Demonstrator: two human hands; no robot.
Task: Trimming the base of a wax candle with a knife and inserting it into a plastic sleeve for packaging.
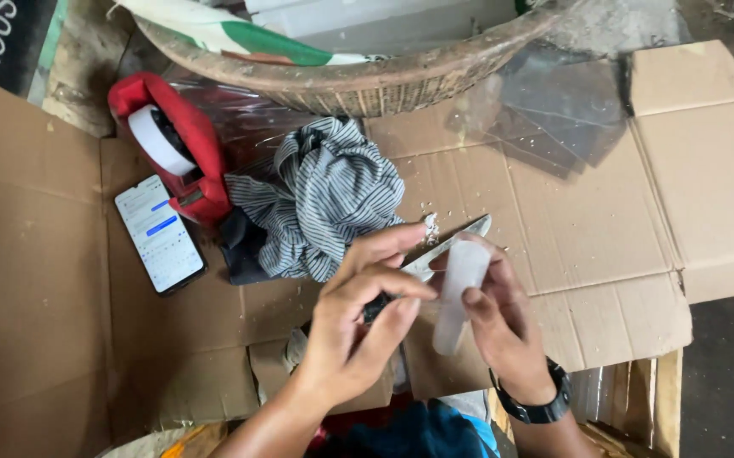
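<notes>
Left hand (358, 326): fingers closed around knife (448, 246)
Right hand (494, 318): fingers pinching white bar (460, 293)
Progress: few shavings (429, 227) on cardboard (554, 220); bar mostly whole

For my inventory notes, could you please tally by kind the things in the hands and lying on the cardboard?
Knife, left hand: 1
Whitish translucent bar, right hand: 1
Striped cloth: 1
Phone: 1
Red tape dispenser: 1
Woven basket: 1
Total: 6
</notes>
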